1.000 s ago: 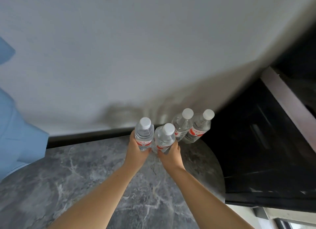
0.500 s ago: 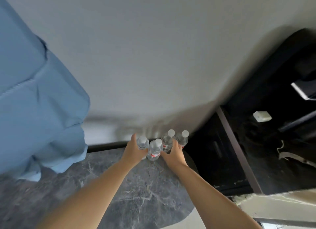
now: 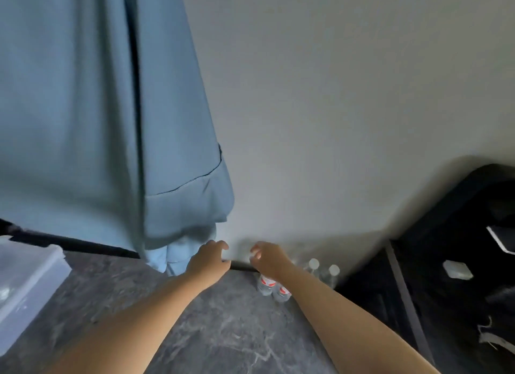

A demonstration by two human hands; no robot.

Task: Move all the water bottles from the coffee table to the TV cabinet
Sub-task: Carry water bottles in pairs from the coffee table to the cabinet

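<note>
Two hands (image 3: 237, 258) (empty) hover beside curtain (image 3: 111, 122), over bottles (image 3: 274, 287).

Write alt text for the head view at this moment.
Two bare hands, left and right, hover empty with loosely curled fingers above a grey marble top, where water bottles stand grouped against a white wall. A blue curtain hangs at left, above a clear plastic box; dark furniture sits at right.
</note>
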